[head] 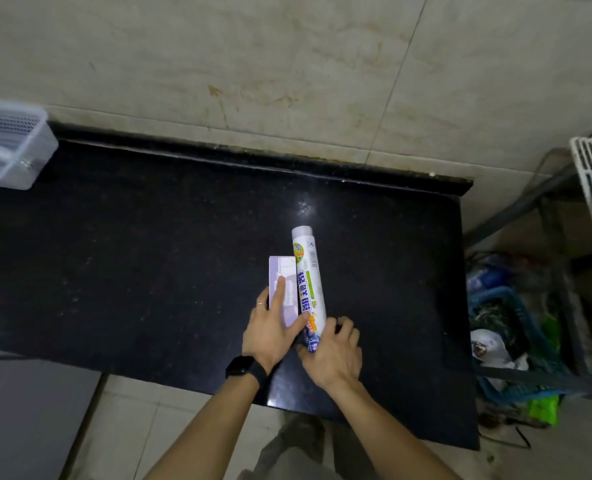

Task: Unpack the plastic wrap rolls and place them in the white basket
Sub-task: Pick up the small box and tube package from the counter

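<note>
Plastic wrap roll (307, 285) lies on surface (149, 271), right hand (336, 355) gripping its near end; left hand (273, 330) flat on purple box (282, 268)

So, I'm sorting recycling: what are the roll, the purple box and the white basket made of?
Roll: printed plastic film outside, likely; smooth, slightly glossy. Purple box: matte cardboard, seemingly; flat faces, crisp edges. White basket: translucent moulded plastic, perforated walls.

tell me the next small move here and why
Likely peel the printed wrapper open at the near end of the plastic wrap roll, where the right hand grips it. The roll lies wrapped on the counter beside the purple box under the left hand, and the white basket sits far left, so unwrapping should come first.
</note>
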`<act>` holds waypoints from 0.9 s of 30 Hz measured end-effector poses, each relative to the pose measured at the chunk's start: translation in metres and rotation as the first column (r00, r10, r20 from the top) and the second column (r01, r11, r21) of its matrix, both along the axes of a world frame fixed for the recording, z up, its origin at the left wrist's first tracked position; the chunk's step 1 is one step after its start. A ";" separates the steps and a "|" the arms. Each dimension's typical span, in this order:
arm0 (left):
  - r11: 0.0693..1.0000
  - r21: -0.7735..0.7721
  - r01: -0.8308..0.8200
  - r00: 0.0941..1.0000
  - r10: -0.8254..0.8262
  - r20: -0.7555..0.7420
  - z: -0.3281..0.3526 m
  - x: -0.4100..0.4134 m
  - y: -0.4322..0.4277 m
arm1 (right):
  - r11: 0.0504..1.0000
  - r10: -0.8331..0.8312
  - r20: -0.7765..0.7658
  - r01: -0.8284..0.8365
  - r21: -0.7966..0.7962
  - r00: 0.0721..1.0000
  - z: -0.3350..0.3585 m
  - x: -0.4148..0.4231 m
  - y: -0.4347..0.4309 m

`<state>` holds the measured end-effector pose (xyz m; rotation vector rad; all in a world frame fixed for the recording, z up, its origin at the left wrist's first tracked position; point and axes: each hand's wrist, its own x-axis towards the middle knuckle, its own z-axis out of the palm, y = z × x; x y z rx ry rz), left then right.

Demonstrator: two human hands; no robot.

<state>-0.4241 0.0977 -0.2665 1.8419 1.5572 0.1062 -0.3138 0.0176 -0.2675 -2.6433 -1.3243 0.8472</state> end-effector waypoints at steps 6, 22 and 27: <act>0.997 -0.009 0.077 0.997 -0.077 0.018 -0.003 -0.007 0.003 | 1.000 0.025 -0.119 -0.024 0.009 0.993 -0.005 0.003 -0.003; 0.795 0.391 0.464 0.886 -0.421 -0.196 0.092 0.088 0.013 | 0.893 0.103 0.028 -0.105 0.438 0.994 0.128 0.142 -0.089; 0.637 0.531 0.559 0.807 -0.566 -0.169 0.151 0.210 -0.005 | 0.784 -0.106 0.214 -0.051 0.619 0.971 0.193 0.234 -0.124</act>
